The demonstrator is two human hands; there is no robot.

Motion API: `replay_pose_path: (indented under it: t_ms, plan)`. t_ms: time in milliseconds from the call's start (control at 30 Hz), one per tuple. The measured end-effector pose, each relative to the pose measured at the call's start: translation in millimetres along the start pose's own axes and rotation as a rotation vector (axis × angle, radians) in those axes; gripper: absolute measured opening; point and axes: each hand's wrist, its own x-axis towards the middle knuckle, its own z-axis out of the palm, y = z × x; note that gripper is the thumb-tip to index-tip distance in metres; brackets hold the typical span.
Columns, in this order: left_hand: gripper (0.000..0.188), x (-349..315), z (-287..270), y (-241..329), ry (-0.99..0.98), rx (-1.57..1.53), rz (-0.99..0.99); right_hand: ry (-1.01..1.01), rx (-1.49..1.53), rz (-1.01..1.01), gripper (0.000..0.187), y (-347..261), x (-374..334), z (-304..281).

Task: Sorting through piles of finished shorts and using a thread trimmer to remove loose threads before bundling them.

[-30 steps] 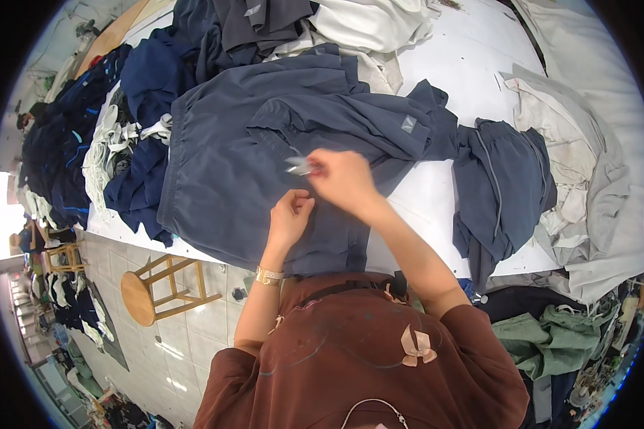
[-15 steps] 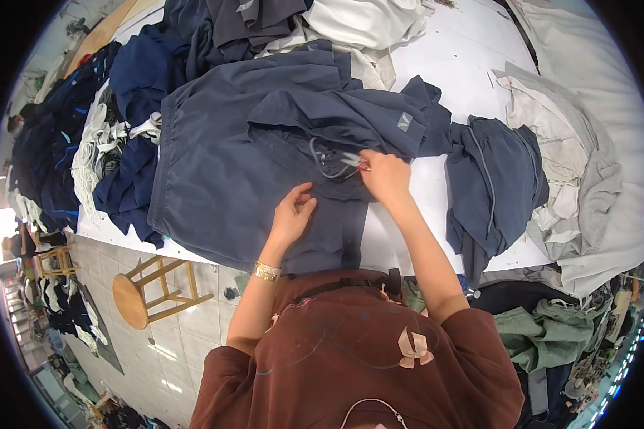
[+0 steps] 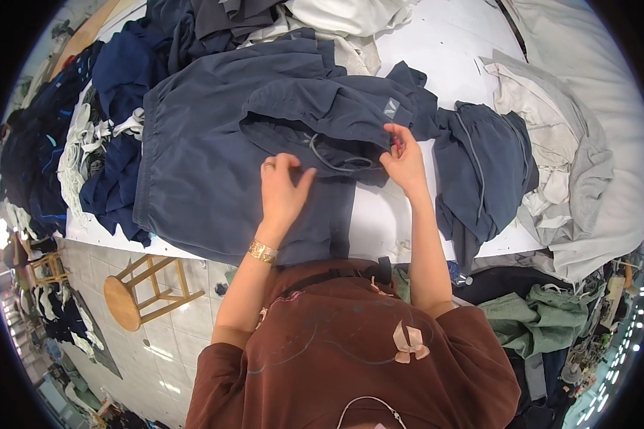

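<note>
A pair of dark grey-blue drawstring shorts (image 3: pixel 315 100) lies bunched on the table, its waist opening facing me and a pale patch on the far right. A grey drawcord (image 3: pixel 329 163) loops across that opening. My left hand (image 3: pixel 285 189) hovers at the near left edge of the waistband, thumb and fingers apart, holding nothing. At the right end of the waistband is my right hand (image 3: pixel 406 166), fingers curled around small thread snips (image 3: pixel 397 143); only a red bit of them shows, the blades hidden. Flat beneath lies more matching cloth (image 3: pixel 200 150) with an elastic waistband.
Another dark drawstring garment (image 3: pixel 490 171) lies folded to the right. Beyond it are grey and white cloths (image 3: pixel 587 157). Navy garments (image 3: pixel 129 71) and white cords (image 3: pixel 79 157) are heaped at left. A wooden stool (image 3: pixel 125 304) stands on the tiled floor.
My right hand has drawn back from the drawcord toward the right end of the waistband, and the snips' blades no longer show. My left hand has moved slightly up and left.
</note>
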Motion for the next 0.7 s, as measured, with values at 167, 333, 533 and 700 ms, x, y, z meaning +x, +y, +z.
replay_pose_path:
  t_ms: [167,333,533,700]
  plan:
    - [0.048,-5,12,28,-0.056,0.352,0.640,0.038,0.190,-0.074,0.049,-57,-11,-23]
    - [0.055,23,1,23,-0.017,0.663,0.455,0.293,0.221,-0.290,0.047,-79,-5,-57]
    - [0.045,103,-60,34,0.136,0.823,0.778,0.561,-0.241,-0.476,0.023,-116,41,-116]
    - [0.033,152,-153,137,0.442,0.701,1.042,0.650,-0.392,-0.538,0.013,-155,108,-181]
